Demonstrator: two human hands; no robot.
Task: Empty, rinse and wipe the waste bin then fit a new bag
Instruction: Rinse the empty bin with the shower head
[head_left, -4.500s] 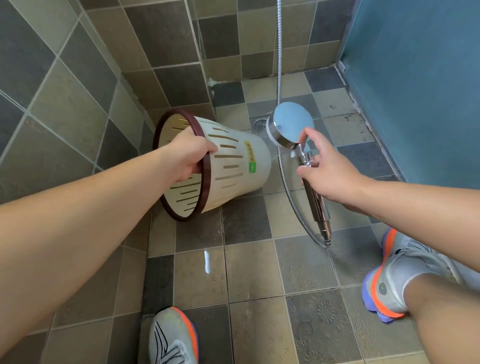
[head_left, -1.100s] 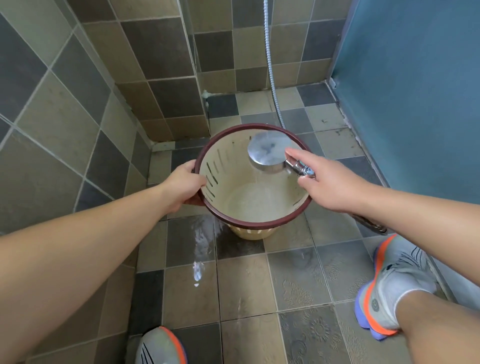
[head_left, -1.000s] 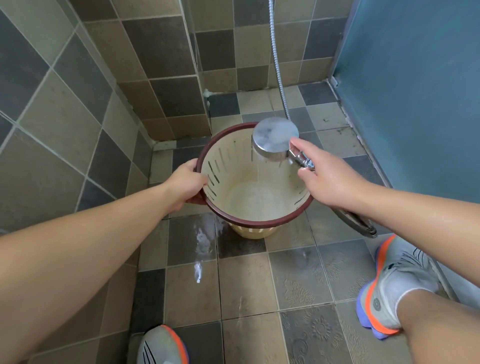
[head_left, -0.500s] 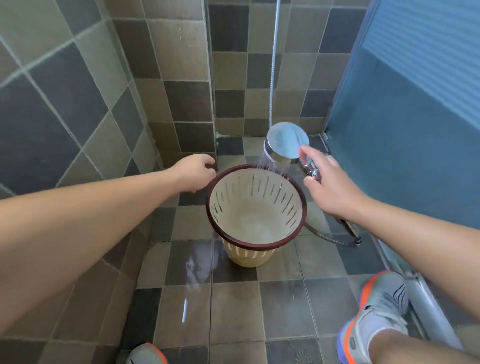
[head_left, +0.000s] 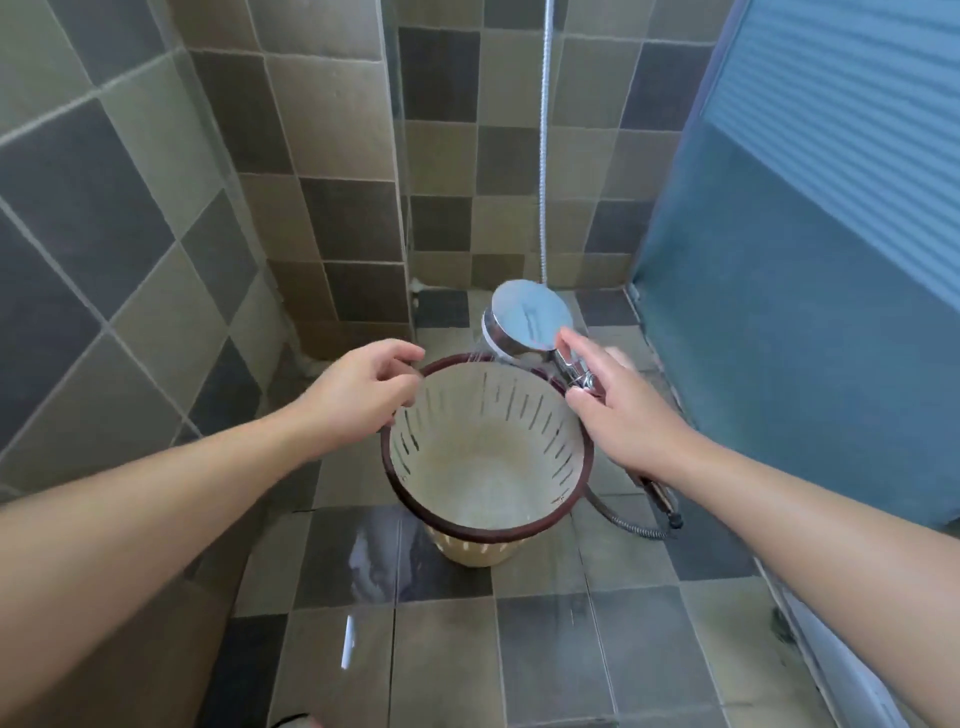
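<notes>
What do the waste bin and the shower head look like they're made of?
Waste bin: likely plastic, matte cream, with moulded slots in its wall and a dark red-brown rim. Shower head: chrome-look, mirror-shiny back; whether metal or plated plastic can't be told.

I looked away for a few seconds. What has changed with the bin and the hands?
The bin, earlier tipped on its side, now stands upright on the floor. The left hand let go of its rim. The right hand still holds the shower head.
</notes>
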